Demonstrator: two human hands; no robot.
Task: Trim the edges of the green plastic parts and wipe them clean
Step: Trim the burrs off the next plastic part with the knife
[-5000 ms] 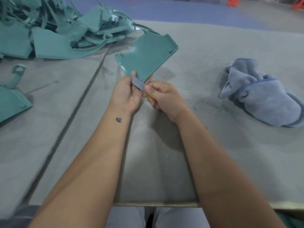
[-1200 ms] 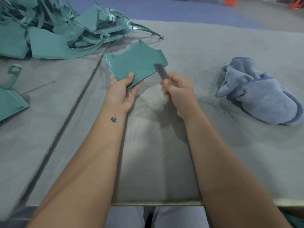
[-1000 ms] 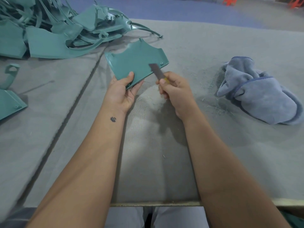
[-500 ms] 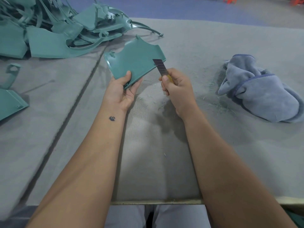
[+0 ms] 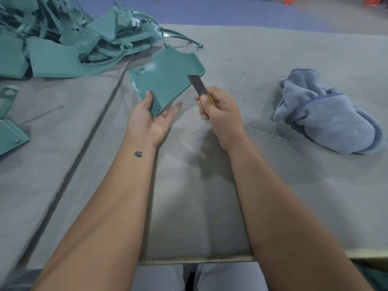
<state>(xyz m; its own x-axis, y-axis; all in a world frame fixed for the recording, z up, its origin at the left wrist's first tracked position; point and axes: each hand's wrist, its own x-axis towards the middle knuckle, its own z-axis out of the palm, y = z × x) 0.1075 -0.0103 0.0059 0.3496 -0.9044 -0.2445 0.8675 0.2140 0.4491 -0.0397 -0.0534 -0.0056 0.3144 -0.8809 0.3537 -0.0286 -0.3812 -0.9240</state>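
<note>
The green part (image 5: 165, 80) is held up just above the bench (image 5: 241, 59), near its middle, tilted with its inner face toward the camera. The left hand (image 5: 150, 120) holds it by the near corner: the thumb presses on the face and the straight fingers support it from beneath. The right hand (image 5: 220, 114) is curled tight round a yellow-handled knife (image 5: 201, 89), whose segmented blade lies against the part's right edge, close to the far corner. By the look of it, trimming is under way along that edge, and the wiping has not begun.

Fine green shavings (image 5: 266, 131) lie scattered on the bench between the hands and the grey-blue cloth (image 5: 327, 118), which sits crumpled well to the right. A heap of more green parts (image 5: 63, 45) fills the far left of the bench, with two single pieces (image 5: 10, 135) lying apart at the left border.

The main danger is the blade. It is extended a long way, so a hard push could snap a segment or let it skip off the rim. If it slips down the edge toward the body, it runs straight at the left fingertips under the part's corner. The one-corner grip is also light; pressure from the knife could twist the part, leaving a gouge in the face instead of a clean edge.
</note>
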